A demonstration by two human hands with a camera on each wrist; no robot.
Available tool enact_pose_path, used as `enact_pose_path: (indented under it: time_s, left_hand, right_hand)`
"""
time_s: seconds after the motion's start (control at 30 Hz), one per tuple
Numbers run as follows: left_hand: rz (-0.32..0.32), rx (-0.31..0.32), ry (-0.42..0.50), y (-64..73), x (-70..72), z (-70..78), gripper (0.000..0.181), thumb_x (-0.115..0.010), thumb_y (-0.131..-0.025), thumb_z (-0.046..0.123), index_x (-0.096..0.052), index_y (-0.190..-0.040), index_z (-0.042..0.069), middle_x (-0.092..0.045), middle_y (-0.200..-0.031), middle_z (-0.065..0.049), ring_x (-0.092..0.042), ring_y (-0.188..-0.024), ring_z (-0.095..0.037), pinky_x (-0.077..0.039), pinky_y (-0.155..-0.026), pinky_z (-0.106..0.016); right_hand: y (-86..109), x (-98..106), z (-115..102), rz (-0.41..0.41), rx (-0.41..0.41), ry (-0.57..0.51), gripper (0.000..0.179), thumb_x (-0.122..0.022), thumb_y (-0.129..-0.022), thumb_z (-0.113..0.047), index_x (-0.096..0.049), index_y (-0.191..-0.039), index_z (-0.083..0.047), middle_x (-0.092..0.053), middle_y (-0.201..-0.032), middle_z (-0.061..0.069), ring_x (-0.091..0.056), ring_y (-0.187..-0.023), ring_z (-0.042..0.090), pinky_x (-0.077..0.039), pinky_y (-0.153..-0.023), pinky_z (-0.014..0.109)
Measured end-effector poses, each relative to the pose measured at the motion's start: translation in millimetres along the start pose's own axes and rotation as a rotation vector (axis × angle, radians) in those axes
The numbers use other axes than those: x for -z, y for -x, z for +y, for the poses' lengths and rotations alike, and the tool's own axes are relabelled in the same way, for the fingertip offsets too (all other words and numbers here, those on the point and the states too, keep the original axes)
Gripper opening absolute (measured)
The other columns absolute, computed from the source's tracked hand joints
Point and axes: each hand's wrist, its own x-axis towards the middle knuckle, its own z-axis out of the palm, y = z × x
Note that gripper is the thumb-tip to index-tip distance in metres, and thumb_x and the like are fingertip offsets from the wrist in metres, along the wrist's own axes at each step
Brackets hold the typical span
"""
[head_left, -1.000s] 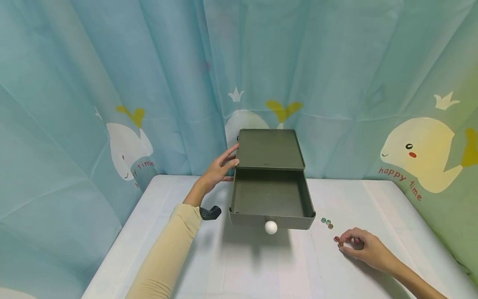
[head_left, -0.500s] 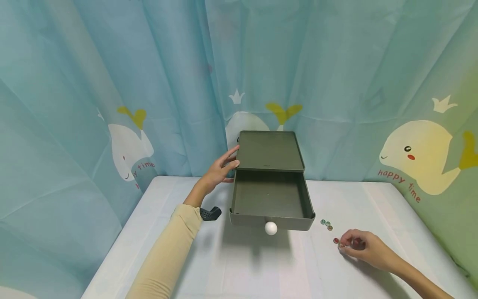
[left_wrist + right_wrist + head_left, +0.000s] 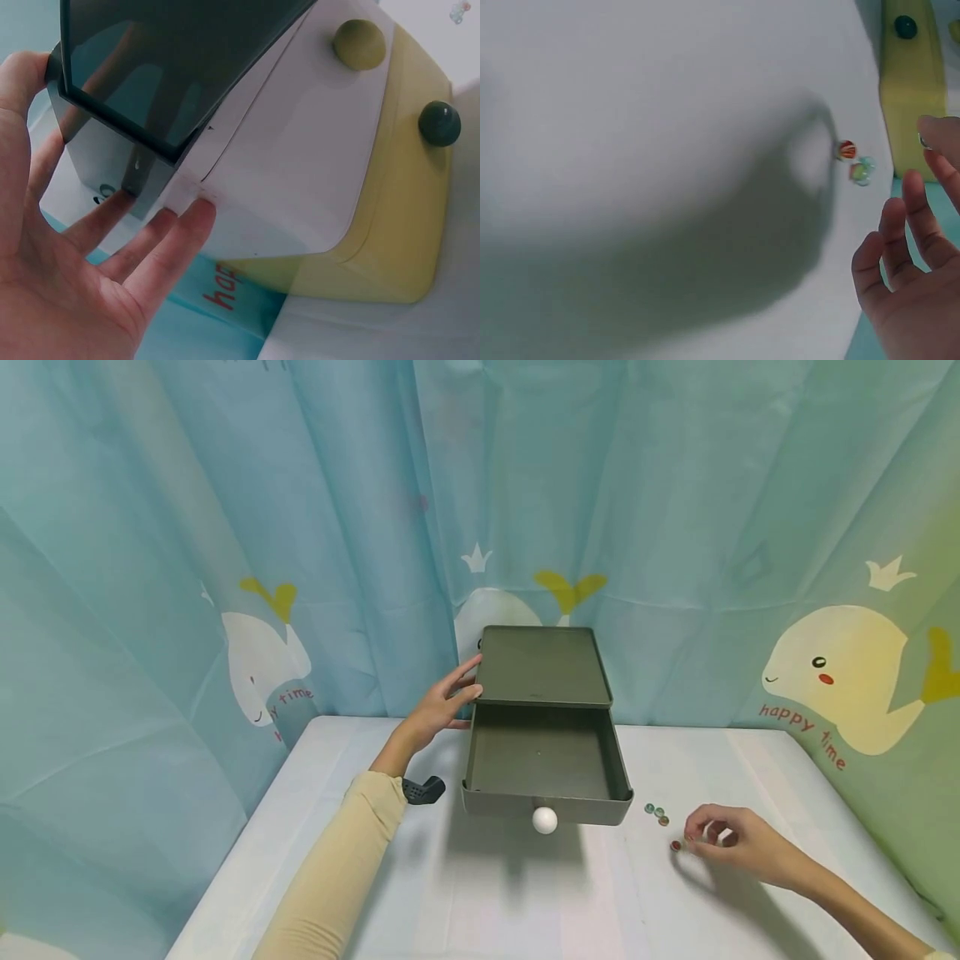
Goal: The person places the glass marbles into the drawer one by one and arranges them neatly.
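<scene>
My left hand (image 3: 433, 708) rests spread against the left side of a small cabinet, its thumb by the edge of the dark green top (image 3: 544, 665). In the left wrist view the fingers (image 3: 169, 251) lie fairly straight along the side. The top drawer (image 3: 538, 760) is pulled out, with a white knob (image 3: 544, 820) on its front. To the right, my right hand (image 3: 738, 842) pinches a tiny marble (image 3: 923, 140) between thumb and forefinger, mostly hidden by the fingertips. A red marble (image 3: 676, 846) lies on the table just beside those fingertips.
Several more small marbles (image 3: 659, 812) lie on the table right of the drawer. Below it the cabinet has a white drawer (image 3: 300, 150) and a yellow drawer (image 3: 409, 195). A blue-green curtain (image 3: 360, 527) with printed whales hangs behind the table.
My right hand has picked up one of the two marbles near its fingertips and raised it slightly off the table. The left hand stays on the cabinet.
</scene>
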Motion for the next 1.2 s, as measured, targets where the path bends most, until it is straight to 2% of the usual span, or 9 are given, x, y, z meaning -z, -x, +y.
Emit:
enact_pose_path:
  time_s: [0.27,0.53,0.93,1.2]
  left_hand:
    - [-0.007,-0.008,-0.003,-0.1,-2.1,0.2,0.061,-0.056,-0.107,0.033,-0.032,-0.162,0.038,-0.028,-0.165,-0.012,-0.036,-0.148,-0.033,-0.049,-0.101,-0.061]
    - [0.005,0.007,-0.005,0.1,-3.0,0.2,0.061,-0.058,-0.106,0.035,-0.033,-0.161,0.040,-0.029,-0.165,-0.010,-0.037,-0.147,-0.031,-0.050,-0.101,-0.060]
    - [0.008,0.004,-0.015,0.7,-1.8,0.9,0.060,-0.057,-0.107,0.034,-0.033,-0.161,0.040,-0.029,-0.164,-0.010,-0.037,-0.147,-0.031,-0.050,-0.101,-0.060]
    - [-0.004,-0.001,-0.006,2.6,-2.5,3.1,0.061,-0.056,-0.107,0.033,-0.031,-0.162,0.038,-0.027,-0.165,-0.012,-0.037,-0.147,-0.035,-0.047,-0.103,-0.063]
  right_hand:
    - [-7.7,10,-5,0.007,0.008,0.012,0.023,-0.076,-0.089,0.002,-0.069,-0.094,-0.019,-0.068,-0.089,-0.006,-0.060,-0.075,0.010,-0.050,-0.060,0.025]
    - [-9.5,10,-4,0.018,-0.001,0.009,0.018,-0.076,-0.089,0.002,-0.069,-0.093,-0.015,-0.069,-0.088,-0.006,-0.060,-0.075,0.010,-0.051,-0.060,0.025]
    - [-17.7,16,-9,0.060,0.011,0.065,0.028,-0.078,-0.088,0.001,-0.069,-0.093,-0.025,-0.069,-0.088,-0.008,-0.060,-0.075,0.009,-0.050,-0.063,0.022]
    - [-27.4,27,-18,0.067,0.007,0.091,0.027,-0.080,-0.087,-0.002,-0.069,-0.094,-0.025,-0.069,-0.089,0.000,-0.059,-0.077,0.008,-0.050,-0.065,0.021]
